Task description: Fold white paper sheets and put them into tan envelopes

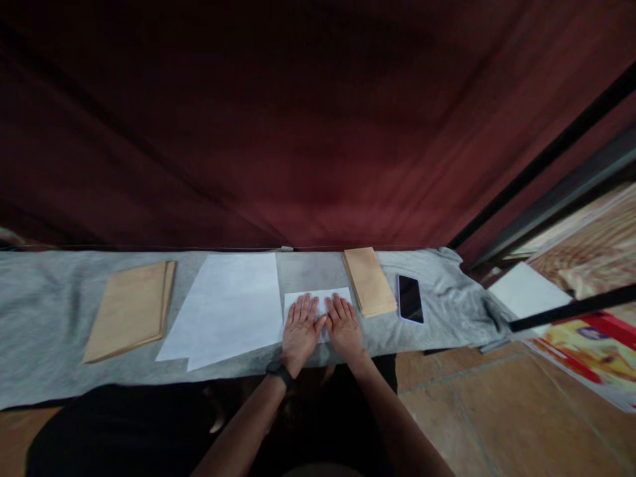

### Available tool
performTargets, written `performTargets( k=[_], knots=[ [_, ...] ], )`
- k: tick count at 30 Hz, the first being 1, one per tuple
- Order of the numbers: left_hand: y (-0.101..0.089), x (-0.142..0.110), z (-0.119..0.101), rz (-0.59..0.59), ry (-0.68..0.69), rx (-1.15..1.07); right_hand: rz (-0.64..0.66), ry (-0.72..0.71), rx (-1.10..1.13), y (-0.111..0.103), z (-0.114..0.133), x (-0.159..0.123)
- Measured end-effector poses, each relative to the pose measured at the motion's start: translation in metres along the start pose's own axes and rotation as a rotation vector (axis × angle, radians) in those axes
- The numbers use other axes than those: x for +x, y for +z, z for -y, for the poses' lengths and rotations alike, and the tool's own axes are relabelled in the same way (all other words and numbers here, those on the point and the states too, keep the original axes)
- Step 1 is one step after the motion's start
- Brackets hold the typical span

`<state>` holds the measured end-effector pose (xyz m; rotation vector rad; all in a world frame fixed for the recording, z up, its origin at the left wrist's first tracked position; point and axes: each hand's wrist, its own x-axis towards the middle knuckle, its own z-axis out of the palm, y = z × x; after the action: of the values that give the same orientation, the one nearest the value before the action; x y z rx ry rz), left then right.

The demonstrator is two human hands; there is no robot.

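Both of my hands lie flat on a small piece of white paper that looks folded, near the front edge of the cloth-covered bench. My left hand, with a dark band on its wrist, covers the left part of the paper, fingers stretched out. Over the right part rests my right hand, its fingers also extended. The two thumbs nearly meet in the middle. Larger white sheets overlap just left of my left hand. A stack of narrow brown envelopes lies close to my right fingertips.
Larger brown envelopes lie stacked at the far left. A phone sits right of the narrow envelopes. Grey cloth covers the bench, with a dark red curtain behind it. A colourful box stands to the right over the tiled floor.
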<state>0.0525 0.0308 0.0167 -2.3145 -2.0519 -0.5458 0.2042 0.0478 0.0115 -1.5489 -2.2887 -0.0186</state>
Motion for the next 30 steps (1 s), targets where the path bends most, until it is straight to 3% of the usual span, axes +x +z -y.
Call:
performTargets(
  k=[8, 13, 18, 23, 27, 30],
  knots=[
    [-0.005, 0.0, -0.003, 0.002, -0.008, -0.014, -0.055, 0.023, -0.032, -0.011, -0.015, -0.033],
    [-0.007, 0.001, -0.003, -0.008, -0.007, -0.026, -0.101, 0.146, 0.056, -0.019, -0.023, -0.054],
    [-0.015, -0.008, 0.001, -0.076, 0.043, -0.064, -0.144, 0.364, 0.198, -0.025, -0.025, -0.038],
    [-0.017, -0.04, 0.0, -0.092, 0.087, -0.157, -0.154, 0.557, 0.517, -0.03, -0.028, -0.022],
    [-0.019, -0.052, -0.004, -0.119, 0.068, -0.296, -0.167, 0.551, 0.644, -0.041, -0.026, -0.01],
    [-0.035, -0.043, -0.006, -0.188, -0.001, -0.427, -0.217, 0.493, 0.732, -0.071, -0.02, 0.01]
  ],
)
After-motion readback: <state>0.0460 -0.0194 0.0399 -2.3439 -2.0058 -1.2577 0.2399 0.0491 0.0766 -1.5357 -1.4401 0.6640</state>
